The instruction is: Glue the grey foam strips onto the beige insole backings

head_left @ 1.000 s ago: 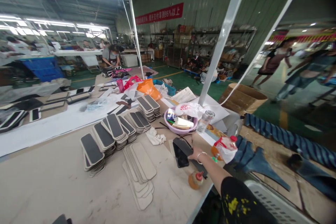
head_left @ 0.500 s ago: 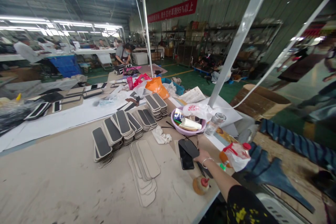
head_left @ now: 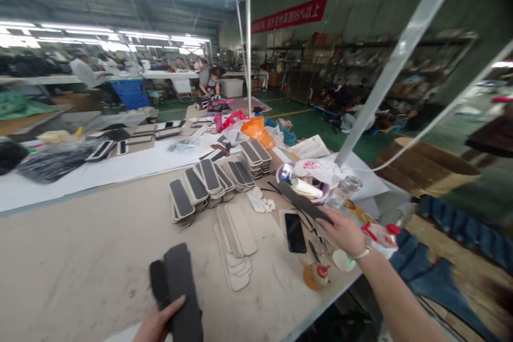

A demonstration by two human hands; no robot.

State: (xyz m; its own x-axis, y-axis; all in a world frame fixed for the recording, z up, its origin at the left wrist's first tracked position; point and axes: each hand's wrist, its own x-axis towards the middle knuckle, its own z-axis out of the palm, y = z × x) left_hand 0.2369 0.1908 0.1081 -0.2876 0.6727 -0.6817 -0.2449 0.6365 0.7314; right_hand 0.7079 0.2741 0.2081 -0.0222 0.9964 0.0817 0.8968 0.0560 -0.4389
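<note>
My left hand (head_left: 161,321) has entered at the bottom, closed on dark grey oblong strips (head_left: 181,272) with rounded ends; the thumb lies across them. Over the table's right side, my right hand (head_left: 345,231) grips one end of another dark strip (head_left: 301,202), tilted and partly covering the purple basin (head_left: 325,192). Below that hand lie a black phone (head_left: 295,233), scissors (head_left: 320,240) and a small bottle with a red tip (head_left: 316,276). Pale oblong pieces (head_left: 240,230) are fanned out mid-table, near stacks of pale-edged pieces with dark tops (head_left: 209,176).
A clear glass jar (head_left: 345,190) stands beside the basin, with a slanted metal post (head_left: 401,59) behind it. Crumpled white cloth (head_left: 260,201) lies by the stacks. An orange bag (head_left: 257,131) is farther back. A cardboard box (head_left: 425,168) stands to the right; people work in the background.
My left hand has come into view holding dark strips. My right hand has lifted a dark strip from beside the phone, uncovering the phone and scissors. The view has swung left.
</note>
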